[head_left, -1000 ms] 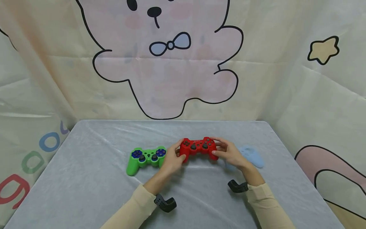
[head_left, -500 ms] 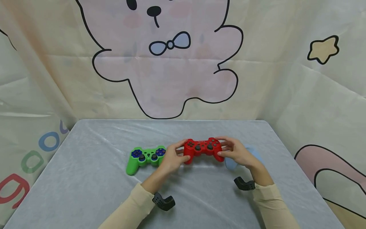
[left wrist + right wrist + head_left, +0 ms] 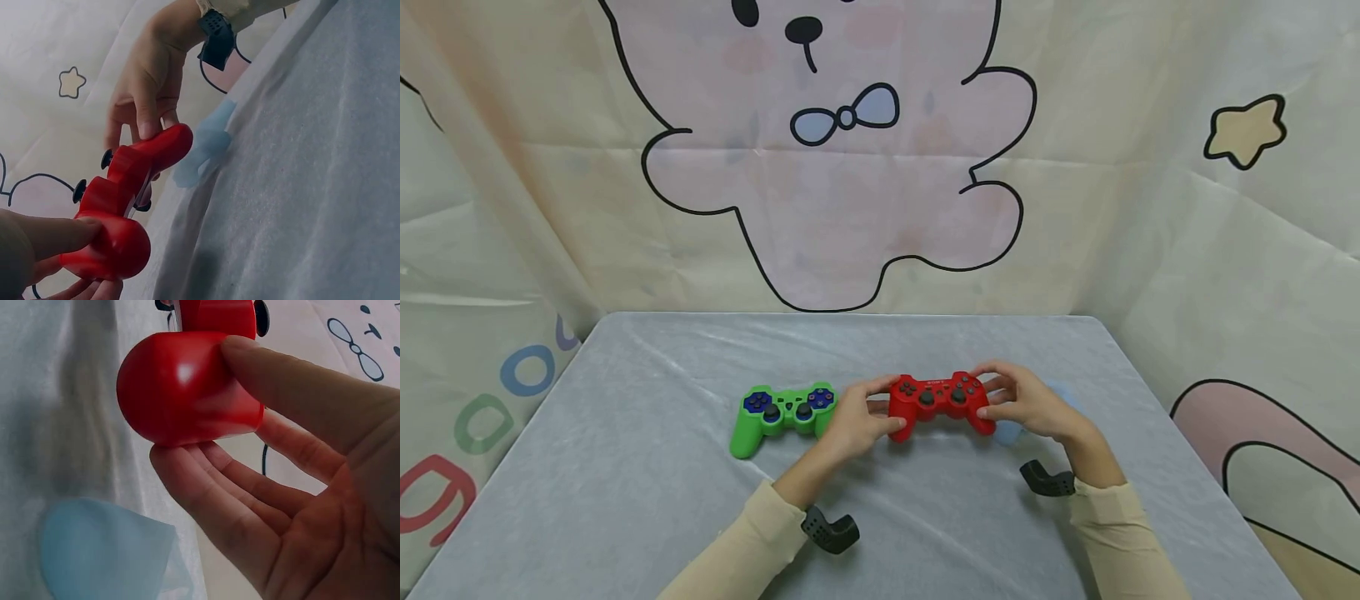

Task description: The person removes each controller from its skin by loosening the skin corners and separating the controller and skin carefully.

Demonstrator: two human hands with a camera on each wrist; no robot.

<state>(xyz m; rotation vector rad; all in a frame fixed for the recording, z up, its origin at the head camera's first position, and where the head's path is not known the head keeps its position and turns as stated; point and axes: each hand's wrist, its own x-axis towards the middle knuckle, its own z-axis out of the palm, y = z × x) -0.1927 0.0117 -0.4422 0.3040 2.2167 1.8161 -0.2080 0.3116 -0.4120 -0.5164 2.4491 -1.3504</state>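
Observation:
Both hands hold a red game controller between them, its buttons and thumbsticks facing up toward the head camera. At its left grip, the left hand pinches with the thumb on the near side and the fingers behind. The right hand pinches the right grip the same way; in the right wrist view its thumb presses one side of the rounded red grip and its fingers curl below. The left wrist view shows the controller raised over the tabletop. Some fingers are hidden behind the controller.
A green game controller with blue button pads lies left of the left hand, partly overlapped by it. A light blue cloth-like item lies beneath the right hand. Grey cloth covers the table; a printed curtain hangs behind.
The red controller and both hands have shifted right, and slightly nearer to the person in the last half second. The right hand now covers more of the light blue item. The green controller has stayed put.

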